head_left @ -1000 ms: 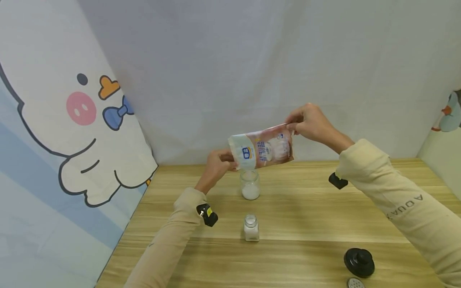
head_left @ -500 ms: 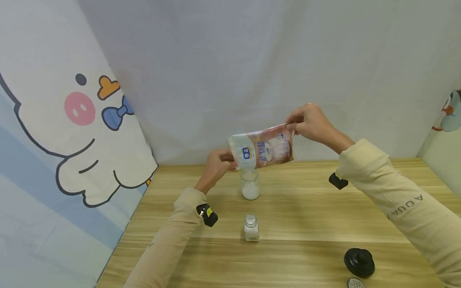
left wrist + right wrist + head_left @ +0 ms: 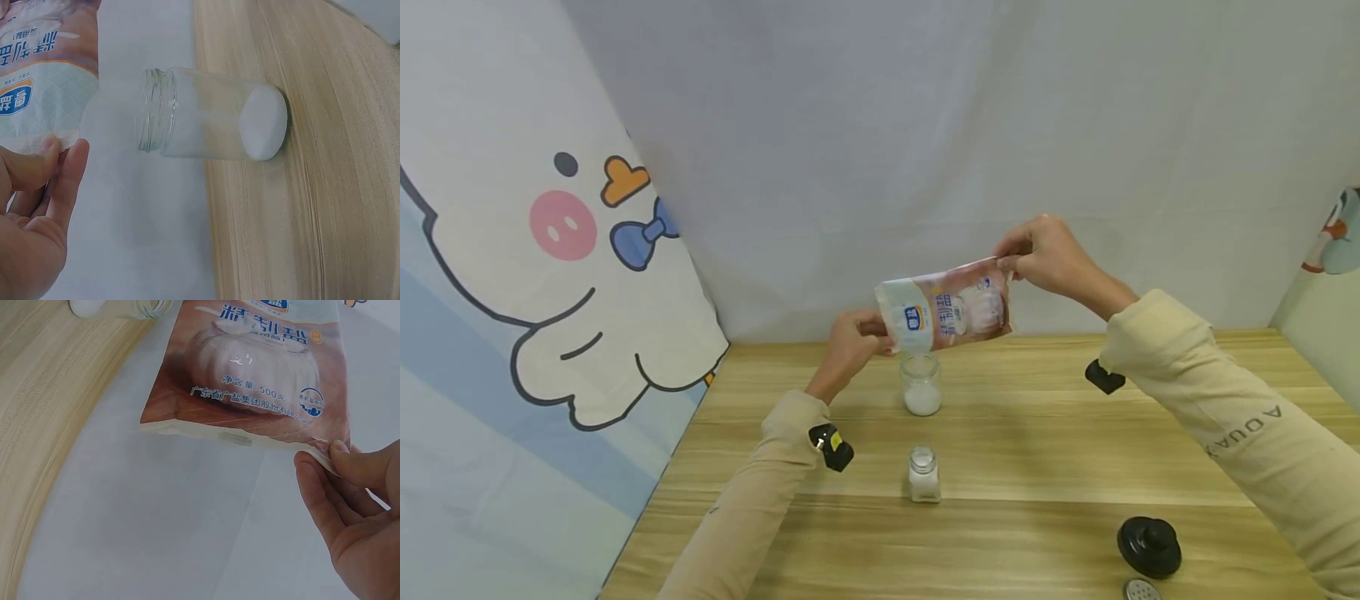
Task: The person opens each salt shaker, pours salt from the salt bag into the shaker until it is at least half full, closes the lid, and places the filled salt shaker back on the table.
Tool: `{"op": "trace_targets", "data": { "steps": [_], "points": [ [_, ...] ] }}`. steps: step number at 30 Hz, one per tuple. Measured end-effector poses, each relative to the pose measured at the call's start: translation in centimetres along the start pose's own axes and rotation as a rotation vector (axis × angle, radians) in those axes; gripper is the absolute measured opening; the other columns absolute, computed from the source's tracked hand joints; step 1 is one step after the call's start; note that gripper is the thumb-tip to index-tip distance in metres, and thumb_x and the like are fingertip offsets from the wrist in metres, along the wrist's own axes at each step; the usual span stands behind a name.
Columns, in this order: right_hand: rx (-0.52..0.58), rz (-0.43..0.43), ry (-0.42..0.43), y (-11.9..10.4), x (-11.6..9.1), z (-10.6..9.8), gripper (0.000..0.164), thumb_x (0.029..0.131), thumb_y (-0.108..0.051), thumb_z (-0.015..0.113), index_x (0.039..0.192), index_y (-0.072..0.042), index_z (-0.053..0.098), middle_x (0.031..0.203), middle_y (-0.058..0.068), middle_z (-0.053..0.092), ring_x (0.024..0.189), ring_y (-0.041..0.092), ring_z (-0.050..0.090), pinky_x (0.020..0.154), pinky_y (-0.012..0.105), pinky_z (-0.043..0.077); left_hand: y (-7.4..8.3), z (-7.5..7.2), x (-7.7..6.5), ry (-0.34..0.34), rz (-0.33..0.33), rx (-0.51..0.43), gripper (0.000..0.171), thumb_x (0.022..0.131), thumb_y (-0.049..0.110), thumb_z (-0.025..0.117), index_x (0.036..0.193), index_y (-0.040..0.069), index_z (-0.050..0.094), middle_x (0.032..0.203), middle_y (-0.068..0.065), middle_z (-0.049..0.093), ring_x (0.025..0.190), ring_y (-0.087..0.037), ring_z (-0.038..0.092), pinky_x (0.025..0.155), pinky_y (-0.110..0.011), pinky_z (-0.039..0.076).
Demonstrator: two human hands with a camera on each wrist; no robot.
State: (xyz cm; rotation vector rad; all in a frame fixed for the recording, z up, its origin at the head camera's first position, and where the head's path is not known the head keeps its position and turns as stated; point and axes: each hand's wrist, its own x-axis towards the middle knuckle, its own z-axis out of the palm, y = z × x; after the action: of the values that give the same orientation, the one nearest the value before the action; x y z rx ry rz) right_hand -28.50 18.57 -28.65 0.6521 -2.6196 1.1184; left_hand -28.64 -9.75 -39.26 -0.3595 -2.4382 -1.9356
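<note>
A brown and pale-blue salt bag (image 3: pixel 962 310) is held tilted above the table, its pale end lower. At that lower end my left hand (image 3: pixel 852 343) pinches the corner between thumb and fingers. My right hand (image 3: pixel 1048 260) pinches the upper corner of the raised brown end, also seen in the right wrist view. Just under the bag's low end stands a lidless glass jar (image 3: pixel 206 115) with white salt (image 3: pixel 264 123) at its bottom. A faint pale haze shows between bag and jar mouth in the left wrist view. The bag's opening is not clearly visible.
Nearer me stands a small glass shaker jar (image 3: pixel 923 479) holding white grains, without its lid. A black lid (image 3: pixel 1148 547) and a perforated metal cap (image 3: pixel 1141 591) lie at the front right of the wooden table (image 3: pixel 1015 467). A white cloth (image 3: pixel 865 150) hangs behind.
Both hands and the bag hold nearly the same position. The cartoon backdrop on the left has shifted slightly leftward in the head view.
</note>
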Motion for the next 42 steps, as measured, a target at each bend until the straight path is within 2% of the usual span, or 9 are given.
{"op": "trace_targets", "data": {
  "steps": [14,42],
  "points": [
    [-0.02,-0.01,-0.001,-0.43,-0.09,0.04,0.012,0.087,0.004,0.06,0.089,0.005,0.072,0.078,0.015,0.068,0.062,0.021,0.061,0.056,0.027,0.051,-0.16,-0.07,0.01,-0.006,-0.013,0.013,0.023,0.076,-0.015,0.061,0.099,-0.012,0.064,0.092,-0.024,0.067,0.078,-0.024,0.066,0.068,-0.032,0.059],
    [-0.007,-0.009,0.006,-0.19,-0.06,0.16,0.011,0.087,0.004,0.061,0.088,0.004,0.072,0.077,0.014,0.068,0.062,0.02,0.061,0.056,0.026,0.052,-0.09,-0.17,-0.25,-0.017,-0.014,0.016,0.025,0.077,-0.014,0.061,0.102,-0.01,0.065,0.095,-0.024,0.067,0.083,-0.028,0.066,0.071,-0.033,0.058]
  ]
}}
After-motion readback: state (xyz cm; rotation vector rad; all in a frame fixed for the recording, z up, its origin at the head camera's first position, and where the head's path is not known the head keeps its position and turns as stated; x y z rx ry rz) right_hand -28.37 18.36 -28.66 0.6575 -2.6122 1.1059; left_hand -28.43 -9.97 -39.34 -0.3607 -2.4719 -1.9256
